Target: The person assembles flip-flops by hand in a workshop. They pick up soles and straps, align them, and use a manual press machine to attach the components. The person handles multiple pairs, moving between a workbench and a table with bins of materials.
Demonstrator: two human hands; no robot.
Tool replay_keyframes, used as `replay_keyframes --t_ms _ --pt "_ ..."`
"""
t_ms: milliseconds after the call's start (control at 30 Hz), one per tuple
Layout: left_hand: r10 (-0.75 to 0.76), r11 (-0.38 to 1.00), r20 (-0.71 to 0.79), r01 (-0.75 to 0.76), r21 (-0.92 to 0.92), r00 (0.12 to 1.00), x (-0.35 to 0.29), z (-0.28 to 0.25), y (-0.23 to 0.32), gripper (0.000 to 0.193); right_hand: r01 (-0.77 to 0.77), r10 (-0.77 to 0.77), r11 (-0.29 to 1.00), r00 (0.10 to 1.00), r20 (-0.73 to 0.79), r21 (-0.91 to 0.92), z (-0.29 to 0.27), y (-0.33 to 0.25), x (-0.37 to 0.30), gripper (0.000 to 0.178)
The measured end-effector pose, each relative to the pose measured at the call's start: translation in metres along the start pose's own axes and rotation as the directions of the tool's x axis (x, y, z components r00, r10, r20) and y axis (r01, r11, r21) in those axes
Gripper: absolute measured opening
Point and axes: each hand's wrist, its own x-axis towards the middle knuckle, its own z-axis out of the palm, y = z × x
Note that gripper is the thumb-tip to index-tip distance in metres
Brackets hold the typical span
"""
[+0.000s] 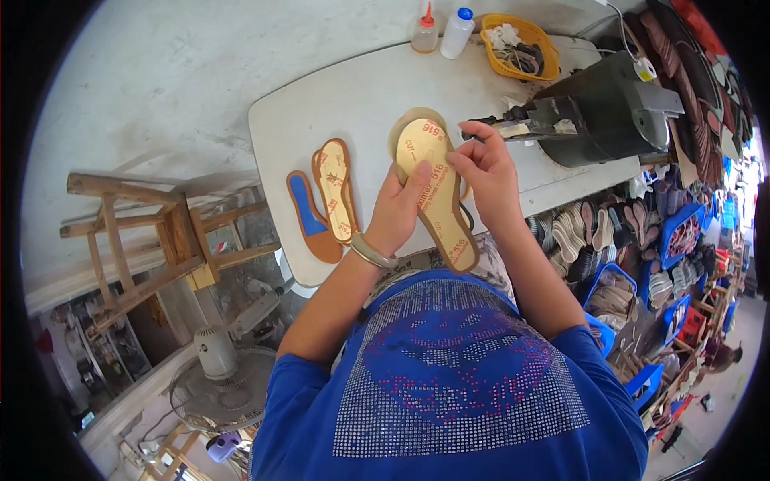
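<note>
A shoe insole point(449, 208) with a cream, red-printed face and a tan edge is held tilted above the near part of the table. My left hand point(397, 210) is closed around its left side, thumb lying on the printed face. At its upper right edge, the thumb and fingers of my right hand point(491, 170) are pinched together, with one finger raised. Exactly what lies between those fingertips is partly hidden. To the left on the table rest a brown insole with a blue patch point(305, 204) and some brown-edged insoles with a cream face point(334, 188).
Along the table's point(361, 100) back stand a red-tipped bottle point(425, 36), a blue-capped bottle point(457, 34) and a yellow basket point(553, 60). A dark machine point(601, 112) occupies the right side. Wooden stools point(132, 232) and a fan point(216, 385) are left; blue crates point(609, 297) sit right.
</note>
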Motion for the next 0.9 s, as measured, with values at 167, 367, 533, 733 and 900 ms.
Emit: replay_keyframes --t_ms 167,367,533,733,900 --pt "-0.232 0.853 0.314 0.038 0.52 0.92 0.048 -0.021 -0.004 0.04 -0.172 0.17 0.982 0.985 0.035 0.077 -0.044 0.018 -0.003 0.04" --pt "-0.389 0.186 0.432 -0.39 0.902 0.813 0.126 0.018 0.028 0.048 -0.444 0.447 0.895 0.888 0.107 -0.047 -0.097 0.033 -0.01 0.03" --pt "-0.382 0.006 0.552 -0.595 0.804 0.741 0.171 0.048 0.016 0.066 -0.5 0.497 0.859 0.866 0.052 0.113 -0.096 0.037 -0.012 0.034" --pt "-0.529 -0.037 0.525 -0.636 0.771 0.667 0.21 0.073 0.003 0.074 -0.419 0.457 0.875 0.88 -0.129 0.241 -0.097 0.045 -0.002 0.038" --pt "-0.5 -0.026 0.541 -0.636 0.771 0.676 0.22 0.068 0.008 0.072 -0.425 0.453 0.883 0.882 -0.129 0.198 -0.093 0.04 0.013 0.038"
